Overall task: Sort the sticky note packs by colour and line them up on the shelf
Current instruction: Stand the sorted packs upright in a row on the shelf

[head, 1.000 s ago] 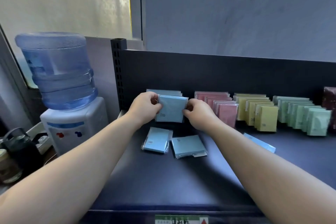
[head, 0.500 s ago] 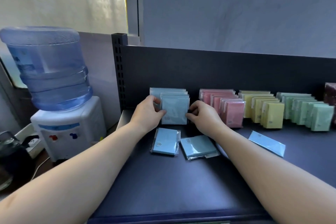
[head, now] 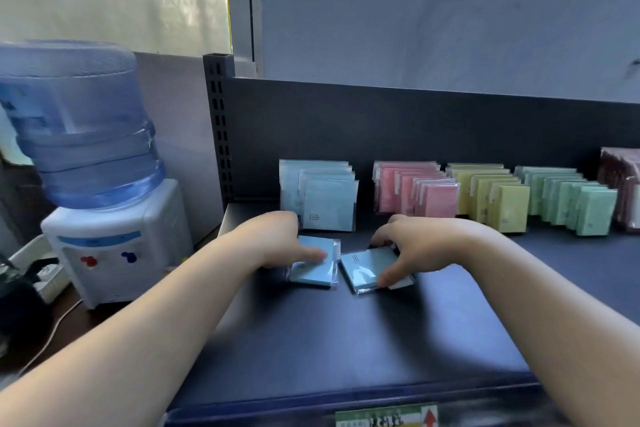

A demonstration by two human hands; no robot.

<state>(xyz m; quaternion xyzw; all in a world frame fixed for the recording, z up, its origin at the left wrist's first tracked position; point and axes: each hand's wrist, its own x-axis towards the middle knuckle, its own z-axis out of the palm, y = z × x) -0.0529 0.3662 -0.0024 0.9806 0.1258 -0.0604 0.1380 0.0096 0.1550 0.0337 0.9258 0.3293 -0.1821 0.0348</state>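
Note:
Upright rows of sticky note packs stand along the back of the dark shelf [head: 346, 340]: blue [head: 327, 204], pink [head: 420, 196], yellow [head: 498, 201], green [head: 575, 208] and dark red [head: 623, 184]. Two blue packs lie flat in front of the blue row. My left hand [head: 277, 239] rests on the left flat blue pack [head: 313, 269], its fingers lying over it. My right hand [head: 412, 248] grips the right flat blue pack [head: 369, 269], thumb on its near edge and fingers at its far edge.
A white water dispenser [head: 114, 239] with a blue bottle [head: 76, 121] stands left of the shelf. The shelf's perforated upright post [head: 218, 128] rises at the back left corner. A green price label [head: 386, 414] sits on the shelf's front edge.
Both hands have let go of the upright blue pack, now standing in the row, and dropped toward me onto the two flat blue packs. The view has shifted closer.

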